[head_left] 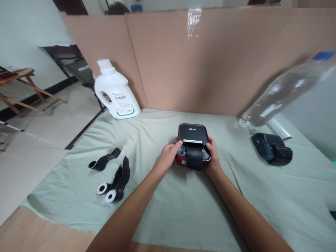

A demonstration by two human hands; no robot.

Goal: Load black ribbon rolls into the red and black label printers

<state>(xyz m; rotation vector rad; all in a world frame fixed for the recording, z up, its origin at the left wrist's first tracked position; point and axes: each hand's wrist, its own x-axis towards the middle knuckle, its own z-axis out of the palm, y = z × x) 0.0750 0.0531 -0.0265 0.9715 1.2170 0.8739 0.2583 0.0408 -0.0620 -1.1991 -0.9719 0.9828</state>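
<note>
Your left hand (168, 154) and right hand (214, 156) grasp the device (193, 132), strip (194, 157) already out; 2 rolls (110, 196) lie loose, left of the device.

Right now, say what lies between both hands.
The head view shows a red-sided black device there, gripped by the left hand and right hand.

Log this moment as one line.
left hand: holds red-edged device, left side | right hand: holds device, right side | black strip: from device front | white-cored rolls: on cloth, left

White jug (119, 92), clear bottle (285, 91)
</note>
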